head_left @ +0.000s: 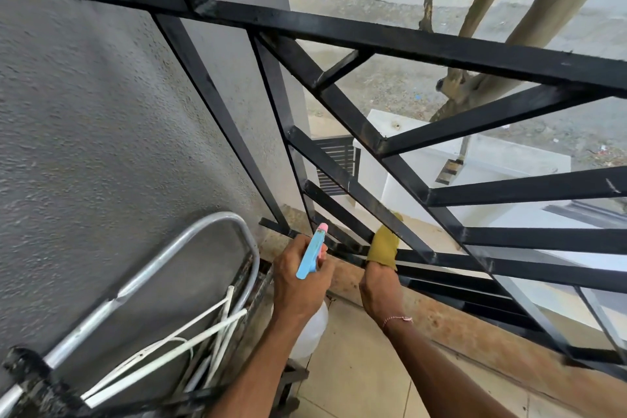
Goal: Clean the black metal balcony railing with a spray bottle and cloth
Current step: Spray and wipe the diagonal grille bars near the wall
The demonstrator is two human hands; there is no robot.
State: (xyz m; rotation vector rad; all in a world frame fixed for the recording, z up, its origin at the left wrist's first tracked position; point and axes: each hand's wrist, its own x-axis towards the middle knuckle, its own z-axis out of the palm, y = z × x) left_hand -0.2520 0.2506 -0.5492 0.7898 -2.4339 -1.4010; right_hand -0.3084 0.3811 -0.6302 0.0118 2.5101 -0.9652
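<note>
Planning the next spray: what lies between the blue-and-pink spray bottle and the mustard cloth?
Head view: only black railing bars between spray bottle and cloth.

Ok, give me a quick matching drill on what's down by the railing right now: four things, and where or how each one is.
Things:
1. spray bottle
2. cloth
3. folded rack
4. railing

States:
A. leaning against the grey wall
B. held in the left hand
C. black bars, fixed to the wall
D. pressed on a low bar by the right hand

Pairs: 1-B, 2-D, 3-A, 4-C
</note>
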